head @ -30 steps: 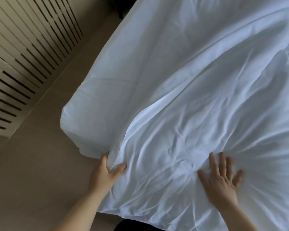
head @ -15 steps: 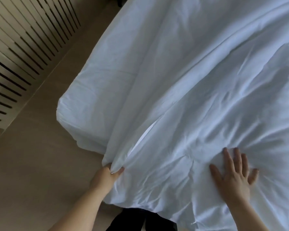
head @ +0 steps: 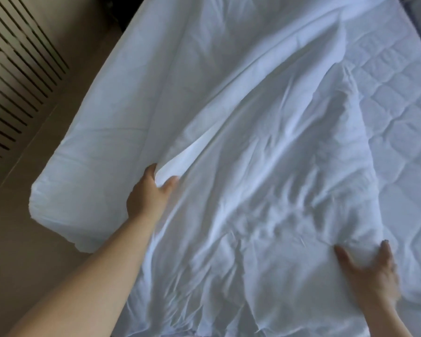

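A crumpled white sheet [head: 265,166] lies over most of a bed. My left hand [head: 148,193] pinches a raised fold of the sheet between thumb and fingers, near the bed's left corner. My right hand [head: 370,271] grips a bunched wad of the same sheet at the lower right, thumb and fingers curled round the cloth. To the right of that wad the quilted mattress pad [head: 399,113] lies bare.
The mattress corner [head: 56,190] juts out at the left over a beige floor [head: 15,251]. A slatted panel [head: 12,76] stands at the far left. A dark gap [head: 122,10] shows past the bed's upper left edge.
My left hand has carried its fold up and onto the bed. My right hand went from pressing flat on the sheet to gripping a bunch of it, and the quilted pad has come into view.
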Available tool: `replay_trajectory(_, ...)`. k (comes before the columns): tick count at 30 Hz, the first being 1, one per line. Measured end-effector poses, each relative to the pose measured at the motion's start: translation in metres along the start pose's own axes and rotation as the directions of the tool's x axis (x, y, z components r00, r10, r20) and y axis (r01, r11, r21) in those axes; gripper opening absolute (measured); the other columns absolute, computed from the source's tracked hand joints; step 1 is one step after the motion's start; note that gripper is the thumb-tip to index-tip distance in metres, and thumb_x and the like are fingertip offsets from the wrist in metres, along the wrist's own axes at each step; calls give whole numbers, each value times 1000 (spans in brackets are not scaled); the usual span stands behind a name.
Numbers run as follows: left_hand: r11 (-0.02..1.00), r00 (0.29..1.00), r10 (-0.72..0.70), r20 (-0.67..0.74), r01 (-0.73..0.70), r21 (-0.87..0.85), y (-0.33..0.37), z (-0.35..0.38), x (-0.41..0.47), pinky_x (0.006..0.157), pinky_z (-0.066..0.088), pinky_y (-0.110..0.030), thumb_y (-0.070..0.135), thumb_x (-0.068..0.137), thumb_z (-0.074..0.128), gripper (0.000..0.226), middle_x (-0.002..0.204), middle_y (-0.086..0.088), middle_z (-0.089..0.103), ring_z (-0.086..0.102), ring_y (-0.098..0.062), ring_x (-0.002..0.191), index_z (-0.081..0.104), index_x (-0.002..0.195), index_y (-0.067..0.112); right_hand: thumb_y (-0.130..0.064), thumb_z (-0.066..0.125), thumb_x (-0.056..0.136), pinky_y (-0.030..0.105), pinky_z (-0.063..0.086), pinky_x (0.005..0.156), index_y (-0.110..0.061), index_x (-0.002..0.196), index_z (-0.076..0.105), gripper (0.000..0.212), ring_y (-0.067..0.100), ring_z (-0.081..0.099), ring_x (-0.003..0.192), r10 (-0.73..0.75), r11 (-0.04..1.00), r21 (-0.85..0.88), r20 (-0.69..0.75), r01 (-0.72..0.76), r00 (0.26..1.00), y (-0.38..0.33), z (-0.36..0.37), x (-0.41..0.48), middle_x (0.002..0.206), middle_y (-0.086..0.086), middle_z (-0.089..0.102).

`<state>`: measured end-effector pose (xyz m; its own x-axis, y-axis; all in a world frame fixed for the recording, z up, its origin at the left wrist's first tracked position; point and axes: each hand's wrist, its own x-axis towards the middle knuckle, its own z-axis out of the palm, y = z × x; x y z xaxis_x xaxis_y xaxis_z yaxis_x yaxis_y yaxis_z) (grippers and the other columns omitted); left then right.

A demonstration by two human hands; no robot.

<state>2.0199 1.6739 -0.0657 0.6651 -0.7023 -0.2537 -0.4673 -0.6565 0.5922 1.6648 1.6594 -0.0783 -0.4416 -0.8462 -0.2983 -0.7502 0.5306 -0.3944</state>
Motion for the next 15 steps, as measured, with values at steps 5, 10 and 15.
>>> replay_trajectory(5,958,995,74,-70,-90,-272,-9,-19,4,58,34,-22,23,91,55,22,81,-11,62,54,-26,83,64,96,4,-37,69,75,45,41,83,-3,106,53,48,43,55,100,-21,992,121,20,18,1000,4,-12,16,100,26,59)
replay_trajectory(10,977,998,-30,-53,18,-213,-22,-21,16,63,35,-31,22,92,54,26,80,-18,54,50,-29,79,60,87,-3,-25,56,89,39,33,77,-9,109,51,26,40,52,105,-14,999,34,-2,14,1000,9,-16,18,103,21,55)
replay_trajectory(15,991,985,-49,-164,69,118,-13,16,-6,94,34,-47,21,90,56,47,125,-30,50,46,-46,115,44,130,0,-35,33,79,32,6,107,-18,145,26,69,31,22,135,-139,984,-139,-181,115,974,-7,5,6,151,15,26)
